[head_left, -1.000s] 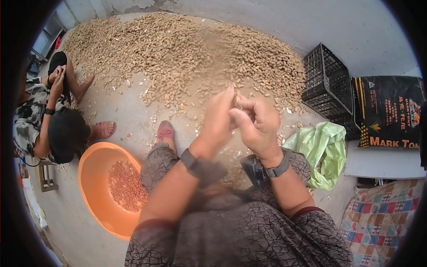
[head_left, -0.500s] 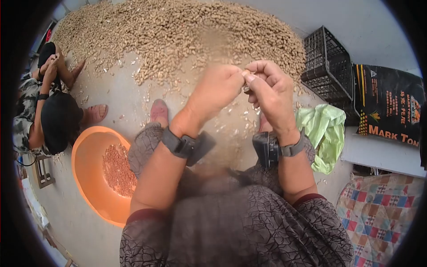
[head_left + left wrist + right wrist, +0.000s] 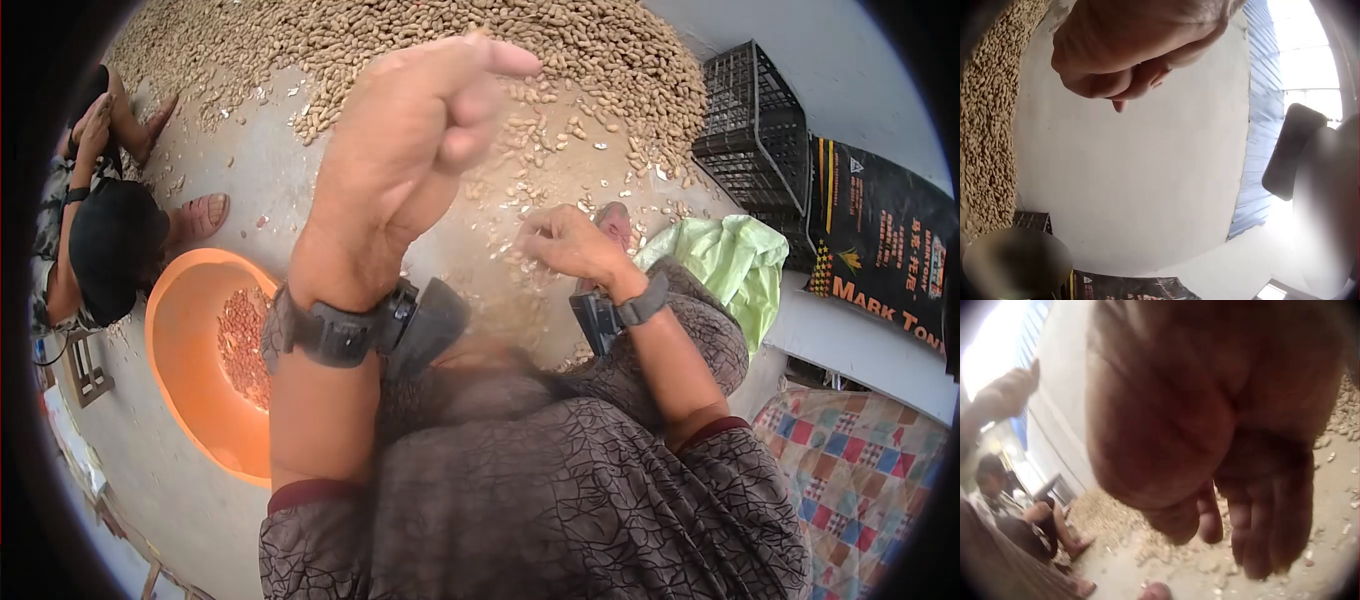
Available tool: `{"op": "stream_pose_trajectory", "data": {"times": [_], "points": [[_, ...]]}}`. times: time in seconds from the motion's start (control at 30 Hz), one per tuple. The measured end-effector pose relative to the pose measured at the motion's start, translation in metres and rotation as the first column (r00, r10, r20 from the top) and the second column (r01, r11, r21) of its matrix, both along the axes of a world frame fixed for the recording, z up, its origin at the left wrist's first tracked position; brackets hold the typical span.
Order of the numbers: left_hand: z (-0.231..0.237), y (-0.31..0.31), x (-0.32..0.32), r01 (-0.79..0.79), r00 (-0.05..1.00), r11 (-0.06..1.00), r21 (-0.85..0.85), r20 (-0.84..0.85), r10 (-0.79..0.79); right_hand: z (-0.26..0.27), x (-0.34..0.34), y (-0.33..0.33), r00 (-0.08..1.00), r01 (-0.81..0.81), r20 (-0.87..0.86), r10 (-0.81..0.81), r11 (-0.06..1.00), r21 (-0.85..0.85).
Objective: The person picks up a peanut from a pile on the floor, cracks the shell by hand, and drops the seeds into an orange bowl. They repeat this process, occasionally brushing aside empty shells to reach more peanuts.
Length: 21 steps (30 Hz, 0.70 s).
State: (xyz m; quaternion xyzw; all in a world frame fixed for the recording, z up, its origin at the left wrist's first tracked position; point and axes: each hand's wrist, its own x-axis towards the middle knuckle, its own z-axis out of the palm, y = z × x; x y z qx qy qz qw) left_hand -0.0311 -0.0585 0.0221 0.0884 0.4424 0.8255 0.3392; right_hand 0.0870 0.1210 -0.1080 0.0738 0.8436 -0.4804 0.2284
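Note:
My left hand (image 3: 410, 140) is raised high in the head view, over the near side of the heaped unshelled peanuts (image 3: 420, 25). Its fingers are curled, with one finger pointing out to the right. In the left wrist view a small pale bit shows among the curled fingers (image 3: 1104, 84); I cannot tell whether it is a fingernail or a piece of peanut. Lower down and to the right, my right hand (image 3: 568, 242) hangs blurred above broken shells (image 3: 510, 190) on the floor. The right wrist view shows its fingers (image 3: 1260, 531) hanging loosely downward.
An orange basin (image 3: 180, 370) with red peanut kernels (image 3: 243, 340) stands at my left. Another person (image 3: 115, 235) sits beyond it. Right of me are a green bag (image 3: 735, 270), a black crate (image 3: 755, 140), a printed black sack (image 3: 880, 230) and a checked cloth (image 3: 840, 480).
My hands were together at a peanut and have parted. The left has risen up and to the left; the right has dropped lower, its fingers loosened. The head view has tilted down slightly.

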Motion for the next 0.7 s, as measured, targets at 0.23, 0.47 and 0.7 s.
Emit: {"op": "stream_pose_trajectory", "data": {"times": [0.23, 0.47, 0.7], "points": [[0.011, -0.003, 0.002, -0.108, 0.973, 0.991, 0.075, 0.215, 0.09, -0.112, -0.005, 0.046, 0.969, 0.214, 0.096, -0.227, 0.968, 0.127], [0.019, -0.004, 0.003, -0.236, 0.912, 0.969, 0.071, 0.359, 0.196, -0.215, -0.03, 0.048, 0.934, 0.357, -0.081, -0.348, 0.915, 0.188], [0.013, -0.002, -0.001, -0.235, 0.911, 0.972, -0.012, 0.347, 0.224, -0.234, -0.056, 0.024, 0.9, 0.432, -0.202, -0.386, 0.846, 0.311]]}}
